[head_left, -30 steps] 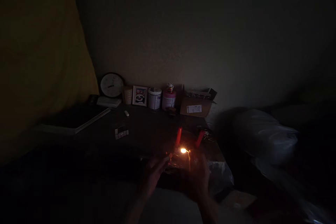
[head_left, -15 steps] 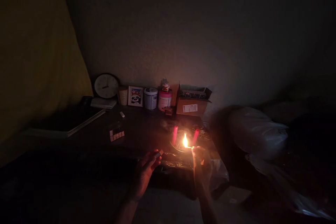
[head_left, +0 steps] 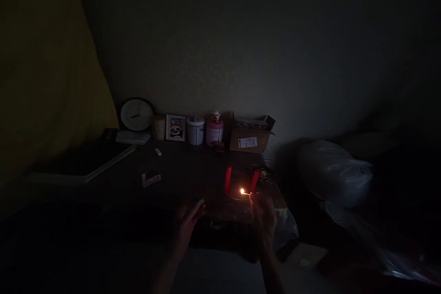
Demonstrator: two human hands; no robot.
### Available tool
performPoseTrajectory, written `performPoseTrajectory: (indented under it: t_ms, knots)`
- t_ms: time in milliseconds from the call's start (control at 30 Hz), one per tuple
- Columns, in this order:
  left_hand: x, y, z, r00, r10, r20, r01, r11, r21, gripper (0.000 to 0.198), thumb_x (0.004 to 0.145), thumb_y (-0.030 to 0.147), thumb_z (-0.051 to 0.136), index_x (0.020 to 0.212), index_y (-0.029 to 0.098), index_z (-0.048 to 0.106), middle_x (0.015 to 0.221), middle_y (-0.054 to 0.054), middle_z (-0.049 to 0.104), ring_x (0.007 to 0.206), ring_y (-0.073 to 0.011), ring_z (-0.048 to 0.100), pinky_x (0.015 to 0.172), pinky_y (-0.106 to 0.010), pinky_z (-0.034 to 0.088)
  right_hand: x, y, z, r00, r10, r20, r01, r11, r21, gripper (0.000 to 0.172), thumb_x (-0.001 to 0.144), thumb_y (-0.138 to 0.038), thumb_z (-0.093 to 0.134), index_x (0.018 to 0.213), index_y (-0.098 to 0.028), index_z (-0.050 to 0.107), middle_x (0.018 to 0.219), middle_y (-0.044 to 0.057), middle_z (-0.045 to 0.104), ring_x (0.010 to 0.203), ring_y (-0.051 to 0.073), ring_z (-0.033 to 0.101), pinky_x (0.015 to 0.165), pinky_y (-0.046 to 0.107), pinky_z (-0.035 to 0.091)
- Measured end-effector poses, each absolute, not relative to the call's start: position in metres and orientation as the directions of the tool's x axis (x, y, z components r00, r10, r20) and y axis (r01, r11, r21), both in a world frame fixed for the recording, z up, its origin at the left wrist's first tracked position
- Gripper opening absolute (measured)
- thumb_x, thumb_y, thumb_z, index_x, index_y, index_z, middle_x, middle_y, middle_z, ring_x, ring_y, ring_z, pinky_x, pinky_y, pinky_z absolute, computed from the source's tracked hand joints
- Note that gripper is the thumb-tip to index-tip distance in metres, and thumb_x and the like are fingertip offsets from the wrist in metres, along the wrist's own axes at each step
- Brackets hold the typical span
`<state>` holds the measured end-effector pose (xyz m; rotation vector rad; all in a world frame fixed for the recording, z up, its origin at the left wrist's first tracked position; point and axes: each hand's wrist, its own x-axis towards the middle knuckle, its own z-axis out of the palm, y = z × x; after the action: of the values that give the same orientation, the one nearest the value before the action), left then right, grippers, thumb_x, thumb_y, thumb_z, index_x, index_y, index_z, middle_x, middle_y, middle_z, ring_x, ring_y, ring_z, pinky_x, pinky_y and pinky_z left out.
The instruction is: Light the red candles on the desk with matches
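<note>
My right hand (head_left: 263,213) pinches a burning match (head_left: 245,193), its small flame pointing left over a round glass dish (head_left: 237,198). Two red candles stand at the dish, the left candle (head_left: 228,179) upright and the right candle (head_left: 255,180) leaning slightly; neither shows a flame. Over the table's front edge, my left hand (head_left: 188,220) is closed around a small matchbox (head_left: 200,202), mostly hidden by the fingers and dim. Loose matchsticks (head_left: 265,175) lie behind the right candle.
Along the wall stand a clock (head_left: 136,115), a panda picture frame (head_left: 176,128), a white tin (head_left: 195,131), a pink tin (head_left: 214,133) and a cardboard box (head_left: 248,140). A large book (head_left: 86,174) lies left. Plastic bags (head_left: 332,170) sit right of the table (head_left: 193,170).
The match flame has shrunk from tall and bright to small, and the scene has darkened. My left hand has shifted slightly left with the matchbox; my right hand stays near the right candle.
</note>
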<state>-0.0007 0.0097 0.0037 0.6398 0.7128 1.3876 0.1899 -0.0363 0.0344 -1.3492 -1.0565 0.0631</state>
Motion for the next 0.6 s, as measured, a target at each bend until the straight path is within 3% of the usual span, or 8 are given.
performPoseTrajectory:
  t_ms: [333, 600]
  knots:
    - [-0.0059, 0.0087, -0.0007, 0.003, 0.997, -0.071, -0.558, 0.061, 0.828, 0.033, 0.060, 0.035, 0.076, 0.088, 0.019, 0.069, 0.100, -0.005, 0.068, 0.095, -0.0229, 0.063, 0.081, -0.033, 0.051, 0.1908, -0.0350, 0.0292, 0.540, 0.618, 0.572, 0.513, 0.297, -0.806, 0.023, 0.079, -0.042, 0.057, 0.078, -0.020, 0.062, 0.084, 0.003, 0.059, 0.078, 0.019, 0.055, 0.064, 0.029, 0.044]
    - [-0.0089, 0.0068, 0.0034, 0.030, 0.998, -0.063, -0.530, 0.069, 0.845, 0.033, 0.063, 0.035, 0.075, 0.091, 0.021, 0.069, 0.107, -0.005, 0.067, 0.105, -0.0245, 0.060, 0.086, -0.034, 0.049, 0.1842, -0.0393, 0.0356, 0.576, 0.689, 0.439, 0.373, 0.256, -0.892, 0.020, 0.078, -0.038, 0.060, 0.078, -0.018, 0.062, 0.068, 0.000, 0.060, 0.065, 0.016, 0.055, 0.054, 0.024, 0.043]
